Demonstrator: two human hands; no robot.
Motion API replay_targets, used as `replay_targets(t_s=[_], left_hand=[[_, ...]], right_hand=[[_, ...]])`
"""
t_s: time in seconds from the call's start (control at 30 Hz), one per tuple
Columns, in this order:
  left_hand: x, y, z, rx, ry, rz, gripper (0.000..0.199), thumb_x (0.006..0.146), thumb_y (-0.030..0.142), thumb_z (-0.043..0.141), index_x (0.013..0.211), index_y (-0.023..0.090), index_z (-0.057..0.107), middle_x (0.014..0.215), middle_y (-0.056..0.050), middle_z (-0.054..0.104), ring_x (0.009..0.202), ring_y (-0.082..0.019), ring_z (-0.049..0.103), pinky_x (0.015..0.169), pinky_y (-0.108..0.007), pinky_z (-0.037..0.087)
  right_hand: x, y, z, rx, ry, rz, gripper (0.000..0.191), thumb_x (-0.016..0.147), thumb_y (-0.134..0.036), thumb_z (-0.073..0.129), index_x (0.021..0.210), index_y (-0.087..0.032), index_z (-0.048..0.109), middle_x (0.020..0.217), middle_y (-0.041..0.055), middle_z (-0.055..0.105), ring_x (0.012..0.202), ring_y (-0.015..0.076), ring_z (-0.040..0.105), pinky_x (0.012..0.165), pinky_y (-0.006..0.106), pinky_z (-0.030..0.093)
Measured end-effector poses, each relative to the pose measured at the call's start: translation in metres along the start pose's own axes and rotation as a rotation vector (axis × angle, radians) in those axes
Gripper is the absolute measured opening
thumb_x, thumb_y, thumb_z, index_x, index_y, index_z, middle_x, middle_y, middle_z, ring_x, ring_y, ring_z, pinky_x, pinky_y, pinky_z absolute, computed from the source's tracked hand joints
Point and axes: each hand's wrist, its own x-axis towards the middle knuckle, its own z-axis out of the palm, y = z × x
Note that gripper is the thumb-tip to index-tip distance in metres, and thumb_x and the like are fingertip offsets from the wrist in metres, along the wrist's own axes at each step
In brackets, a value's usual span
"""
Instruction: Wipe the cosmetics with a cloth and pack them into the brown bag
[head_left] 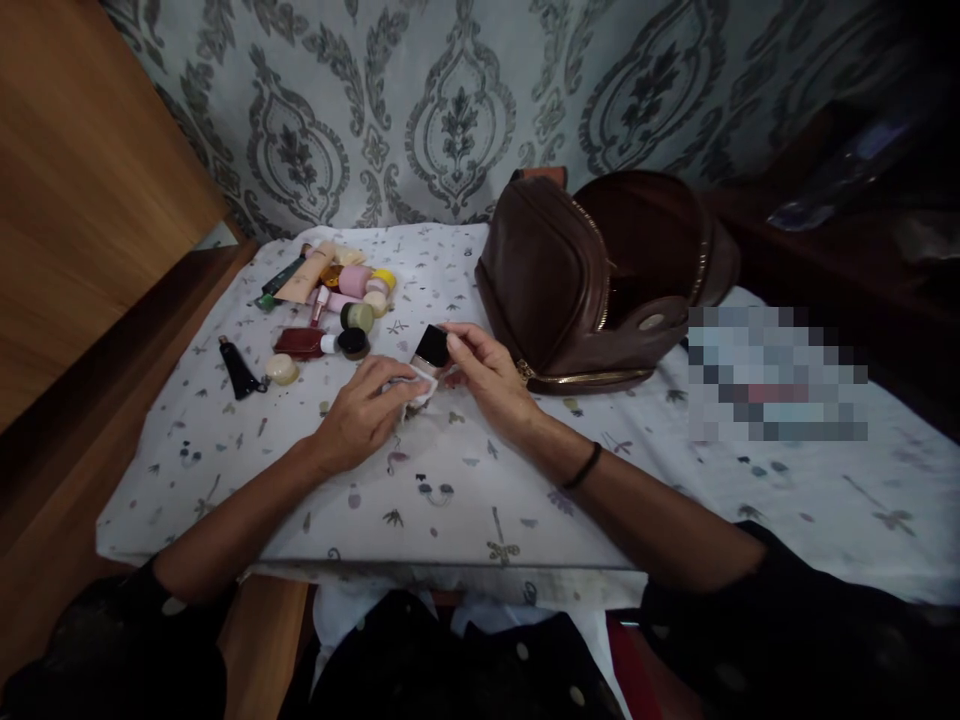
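Observation:
My right hand (491, 378) has its fingers round the black cap of a small bottle (430, 348), held tilted over the middle of the table. From the left, my left hand (369, 410) pinches a white cloth or tissue (421, 385) against the bottle's lower part. The bottle's lower end is mostly hidden by the cloth and fingers. Left of my hands lie a black-lidded jar (352, 343), a dark red bottle with a white cap (300, 343), a cream-coloured round jar (282, 369) and a black tube (238, 370).
Several tubes and jars, among them a beige tube (306, 275) and a green-lidded jar (357, 317), cluster at the back left. An unzipped brown leather bag (540, 270) stands behind my right hand. Patterned cloth (450, 530) covers the table; a blurred-out patch lies right.

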Motion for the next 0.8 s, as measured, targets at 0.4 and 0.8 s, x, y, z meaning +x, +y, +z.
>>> replay_targets(t_s=[0.4,0.8], left_hand=[[-0.026,0.005,-0.015,-0.060,-0.126,-0.060,0.031,0.098,0.011,0.042,0.114,0.021,0.067,0.105,-0.011,0.065,0.099,-0.021,0.059,0.084,-0.037,0.052],[0.002,0.015,-0.021,-0.007,0.039,-0.110,0.032,0.097,0.008,0.042,0.112,0.020,0.067,0.106,-0.009,0.063,0.100,-0.020,0.060,0.087,-0.036,0.051]], right_hand=[[-0.001,-0.007,0.003,-0.048,-0.098,-0.044,0.045,0.081,-0.057,0.072,0.115,-0.028,0.067,0.083,-0.0009,0.058,0.068,0.0122,0.051,0.056,0.025,0.045],[-0.004,-0.014,0.006,-0.105,-0.055,-0.052,0.047,0.077,-0.057,0.076,0.112,-0.027,0.068,0.067,-0.0052,0.050,0.054,0.0099,0.045,0.051,0.025,0.041]])
